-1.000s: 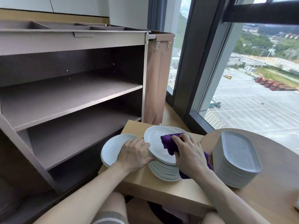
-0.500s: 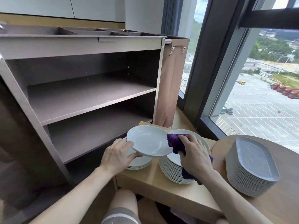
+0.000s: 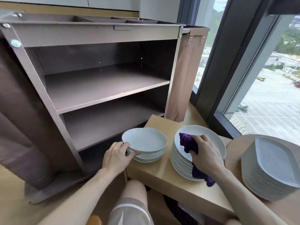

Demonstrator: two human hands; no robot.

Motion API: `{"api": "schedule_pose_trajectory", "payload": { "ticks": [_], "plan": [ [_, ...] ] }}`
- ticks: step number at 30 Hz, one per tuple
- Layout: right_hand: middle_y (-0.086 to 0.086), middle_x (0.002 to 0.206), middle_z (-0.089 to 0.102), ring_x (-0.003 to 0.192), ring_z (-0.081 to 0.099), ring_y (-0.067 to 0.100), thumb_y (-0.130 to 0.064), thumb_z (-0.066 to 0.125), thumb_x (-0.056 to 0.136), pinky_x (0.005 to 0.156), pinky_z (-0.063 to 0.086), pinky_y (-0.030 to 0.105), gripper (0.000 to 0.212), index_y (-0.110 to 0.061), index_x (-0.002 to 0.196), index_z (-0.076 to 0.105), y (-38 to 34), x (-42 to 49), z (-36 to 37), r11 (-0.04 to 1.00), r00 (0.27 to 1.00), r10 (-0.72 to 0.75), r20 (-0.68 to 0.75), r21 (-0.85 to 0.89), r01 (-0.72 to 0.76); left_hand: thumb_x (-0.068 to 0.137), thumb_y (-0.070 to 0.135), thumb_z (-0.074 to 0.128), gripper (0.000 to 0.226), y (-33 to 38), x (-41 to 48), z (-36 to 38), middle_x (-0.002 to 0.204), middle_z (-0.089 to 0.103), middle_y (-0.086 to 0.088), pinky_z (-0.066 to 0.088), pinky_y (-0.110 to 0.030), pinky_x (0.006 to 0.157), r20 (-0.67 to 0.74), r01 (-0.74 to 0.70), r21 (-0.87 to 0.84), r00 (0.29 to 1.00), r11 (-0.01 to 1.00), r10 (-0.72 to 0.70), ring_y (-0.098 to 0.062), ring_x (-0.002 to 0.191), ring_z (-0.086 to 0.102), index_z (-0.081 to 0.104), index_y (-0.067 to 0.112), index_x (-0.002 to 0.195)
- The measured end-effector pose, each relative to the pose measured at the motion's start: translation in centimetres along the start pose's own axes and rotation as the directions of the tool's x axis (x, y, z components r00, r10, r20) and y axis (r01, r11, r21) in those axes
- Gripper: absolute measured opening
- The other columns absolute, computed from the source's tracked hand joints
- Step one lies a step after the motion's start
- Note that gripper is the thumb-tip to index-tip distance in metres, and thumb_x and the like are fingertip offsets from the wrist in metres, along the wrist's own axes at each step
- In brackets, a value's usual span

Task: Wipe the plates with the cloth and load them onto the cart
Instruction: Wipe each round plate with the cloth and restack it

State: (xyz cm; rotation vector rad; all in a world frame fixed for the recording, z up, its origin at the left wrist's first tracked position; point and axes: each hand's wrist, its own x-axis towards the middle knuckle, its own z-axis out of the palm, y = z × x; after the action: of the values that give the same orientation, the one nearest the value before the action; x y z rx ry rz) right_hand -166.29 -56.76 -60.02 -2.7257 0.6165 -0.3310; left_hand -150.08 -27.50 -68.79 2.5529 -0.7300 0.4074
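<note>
My left hand (image 3: 117,157) grips the near rim of a white round plate (image 3: 144,140), held just above a short stack of white plates (image 3: 148,156) on the wooden table (image 3: 164,174). My right hand (image 3: 205,153) holds a purple cloth (image 3: 188,142) pressed on the top plate of a tall stack of round plates (image 3: 183,163). The brown cart (image 3: 100,88) stands to the left with bare shelves.
A stack of grey oblong platters (image 3: 272,166) sits on a round table at the right. A brown fabric bag (image 3: 186,75) hangs on the cart's right side. Large windows (image 3: 266,88) run behind the tables. My knee (image 3: 129,207) shows below the table edge.
My left hand has carried the plate leftward off the tall stack to above the short stack. My right hand and cloth have settled on the tall stack's top plate. The view has swung left.
</note>
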Motion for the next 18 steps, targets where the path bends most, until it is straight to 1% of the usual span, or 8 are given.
{"api": "schedule_pose_trajectory", "payload": {
  "ticks": [3, 6, 11, 13, 15, 18],
  "plan": [
    [0.000, 0.128, 0.056, 0.113, 0.054, 0.026, -0.022, 0.069, 0.093, 0.089, 0.044, 0.038, 0.053, -0.028, 0.143, 0.053, 0.6, -0.1, 0.2, 0.999, 0.999, 0.034, 0.012, 0.030, -0.035, 0.086, 0.062, 0.068, 0.045, 0.2, -0.4, 0.8, 0.093, 0.064, 0.006, 0.051, -0.036, 0.067, 0.073, 0.035, 0.021, 0.997, 0.999, -0.036, -0.020, 0.098, 0.059, 0.065, 0.020, 0.102],
    [-0.001, 0.127, 0.056, 0.113, 0.053, 0.025, -0.024, 0.069, 0.093, 0.092, 0.047, 0.040, 0.053, -0.029, 0.144, 0.053, 0.7, -0.1, 0.1, 0.998, 0.999, 0.035, 0.013, 0.042, -0.036, 0.087, 0.063, 0.064, 0.046, 0.4, -1.0, 1.6, 0.089, 0.062, 0.005, 0.050, -0.037, 0.064, 0.102, 0.053, 0.047, 0.993, 0.998, -0.058, -0.022, 0.095, 0.059, 0.064, 0.019, 0.100],
    [-0.002, 0.125, 0.056, 0.111, 0.055, 0.024, -0.025, 0.069, 0.093, 0.089, 0.048, 0.040, 0.052, -0.030, 0.142, 0.054, 0.7, 0.0, 0.0, 0.999, 1.000, 0.025, 0.002, 0.040, -0.025, 0.085, 0.066, 0.064, 0.047, 0.6, -1.6, 2.4, 0.088, 0.061, 0.006, 0.047, -0.035, 0.061, 0.120, 0.063, 0.074, 0.990, 0.995, -0.072, -0.020, 0.093, 0.057, 0.062, 0.021, 0.097],
    [-0.003, 0.124, 0.056, 0.111, 0.054, 0.025, -0.025, 0.070, 0.092, 0.089, 0.047, 0.040, 0.052, -0.029, 0.142, 0.054, 0.8, 0.0, 0.1, 0.999, 1.000, 0.029, 0.005, 0.041, -0.029, 0.086, 0.067, 0.063, 0.048, 0.7, -1.8, 2.6, 0.093, 0.062, 0.005, 0.049, -0.036, 0.064, 0.163, 0.058, 0.101, 0.984, 0.993, -0.074, -0.020, 0.097, 0.057, 0.063, 0.021, 0.102],
    [-0.004, 0.124, 0.055, 0.111, 0.055, 0.024, -0.024, 0.070, 0.092, 0.088, 0.046, 0.038, 0.053, -0.030, 0.142, 0.054, 1.0, -0.1, 0.3, 0.998, 0.999, 0.033, 0.005, 0.048, -0.033, 0.087, 0.070, 0.059, 0.051, 0.9, -1.8, 2.8, 0.098, 0.062, 0.006, 0.050, -0.035, 0.068, 0.211, 0.081, 0.128, 0.972, 0.988, -0.107, -0.019, 0.101, 0.056, 0.062, 0.023, 0.107],
    [-0.004, 0.125, 0.055, 0.111, 0.055, 0.024, -0.025, 0.070, 0.091, 0.085, 0.044, 0.037, 0.053, -0.030, 0.142, 0.054, 1.1, -0.1, 0.4, 0.998, 0.999, 0.039, -0.001, 0.052, -0.039, 0.088, 0.072, 0.055, 0.053, 1.5, -1.7, 3.1, 0.101, 0.063, 0.007, 0.050, -0.034, 0.072, 0.255, 0.115, 0.154, 0.955, 0.981, -0.152, -0.017, 0.102, 0.056, 0.061, 0.024, 0.109]
  ]
}}
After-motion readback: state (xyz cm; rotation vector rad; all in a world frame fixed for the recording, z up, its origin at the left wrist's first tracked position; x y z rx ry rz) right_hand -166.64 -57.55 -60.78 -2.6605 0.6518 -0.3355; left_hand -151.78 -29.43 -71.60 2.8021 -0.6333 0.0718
